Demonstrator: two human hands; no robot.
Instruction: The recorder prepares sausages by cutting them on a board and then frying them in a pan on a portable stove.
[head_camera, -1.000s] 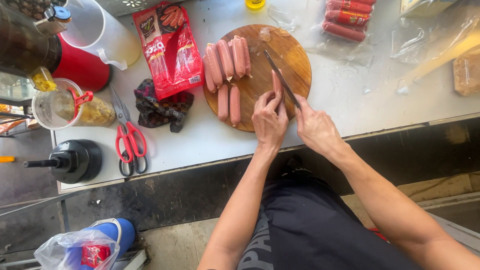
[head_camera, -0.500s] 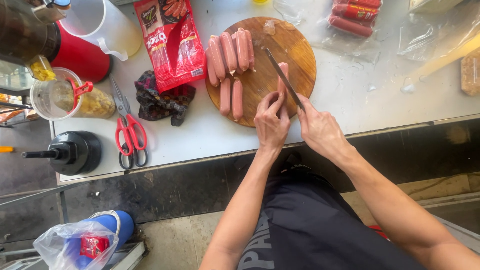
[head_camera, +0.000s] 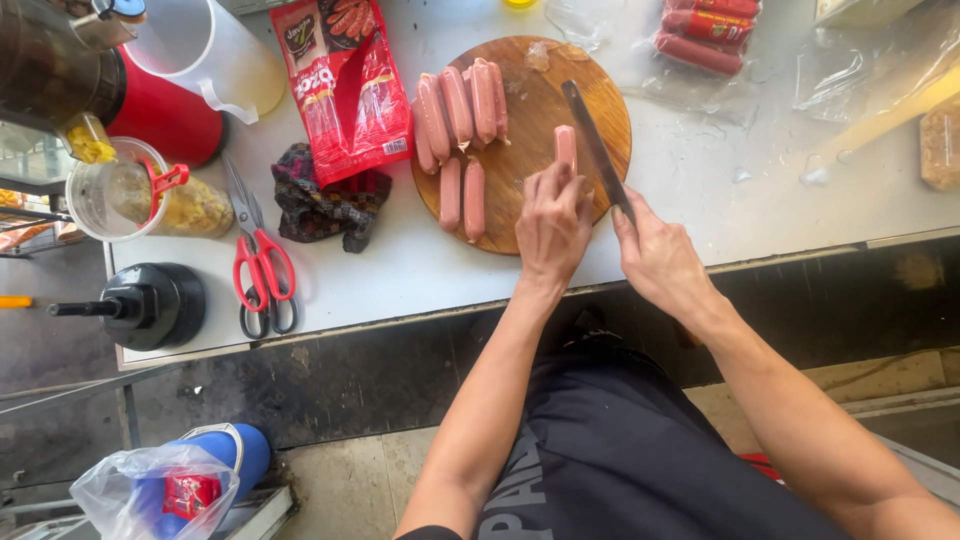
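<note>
One soft, slippery sausage is pinned on the board by the left hand; the knife is clasped in the right hand, best held by its handle

A pair of red-handled steel scissors lies on the white counter, blades pointing away from the near edge. Just beside them sits a crumpled dark checked cloth, partly under an opened red plastic sausage packet. At the left edge stand a red cylindrical jug, a white plastic pitcher and a clear lidded tub of yellow contents. A black round base with a handle rests near the corner.
</note>
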